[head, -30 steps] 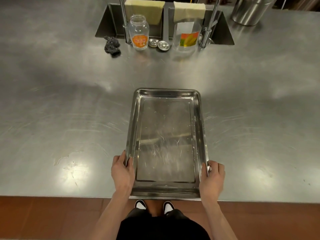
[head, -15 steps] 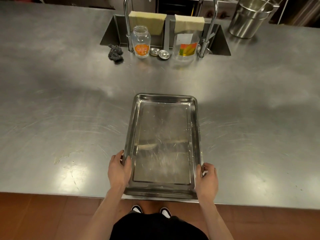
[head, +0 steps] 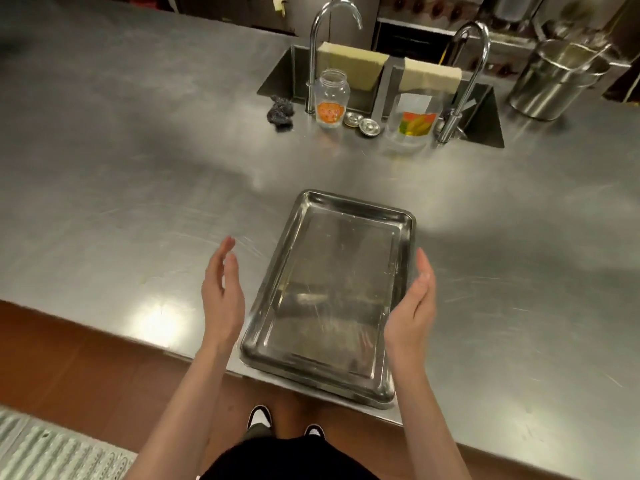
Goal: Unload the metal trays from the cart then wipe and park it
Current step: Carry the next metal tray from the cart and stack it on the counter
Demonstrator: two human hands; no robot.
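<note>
A rectangular metal tray (head: pixel 332 292) lies flat on the steel counter (head: pixel 138 202), its near end at the counter's front edge. My left hand (head: pixel 221 292) hovers just left of the tray with straight fingers, apart from the rim. My right hand (head: pixel 414 306) is at the tray's right rim, fingers straight, palm facing the tray; whether it touches the rim I cannot tell. Neither hand holds anything. The cart is not in view.
At the back is a double sink (head: pixel 381 84) with two taps and two cloths over its edge. Before it stand a glass jar (head: pixel 331 98), a clear container (head: pixel 412 121), small metal caps (head: pixel 362 123) and a dark scourer (head: pixel 280 110). A steel pot (head: pixel 557 77) sits back right.
Both hands have let go of the tray's long sides and opened. The left hand has moved away to the left. The tray now lies still on the counter.
</note>
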